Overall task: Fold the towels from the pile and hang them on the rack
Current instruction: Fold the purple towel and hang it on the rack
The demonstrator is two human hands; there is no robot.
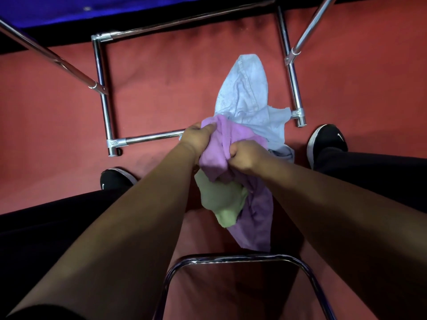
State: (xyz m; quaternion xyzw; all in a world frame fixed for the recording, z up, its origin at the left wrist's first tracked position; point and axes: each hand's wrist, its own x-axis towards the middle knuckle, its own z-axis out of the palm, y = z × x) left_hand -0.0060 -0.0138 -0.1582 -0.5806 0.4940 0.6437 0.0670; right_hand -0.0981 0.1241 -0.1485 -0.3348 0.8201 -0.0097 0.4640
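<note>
Left fingers: curled tight, thumb on top, left hand [197, 139] gripping a bunched upper edge of the purple towel [216, 151].
Right fingers: curled into a fist, right hand [248, 158] clutching a fold of the same towel, close beside the left hand.
Purple towel: crumpled between the two grips; the rest hangs below the right fingers toward the person's body.
Green towel [221, 202]: directly under the fingers, bunched against the purple one. Whether either hand holds it cannot be told.
Light blue towel [245, 93]: just beyond the fingers, spreading away from them; its near end runs under the purple towel. Whether it lies on the floor or hangs cannot be told.
Rack [101, 88]: chrome tube frame beyond and to both sides of the hands; one low bar ends just left of the left fingers, and the right base tube touches the blue towel's edge.
Carpet [173, 77]: red, under everything.
Shoes: black; left shoe [115, 179] outside the left forearm, right shoe [328, 139] outside the right hand.
Chair frame [231, 258]: curved metal tube, nearer the body than the hanging towels.
</note>
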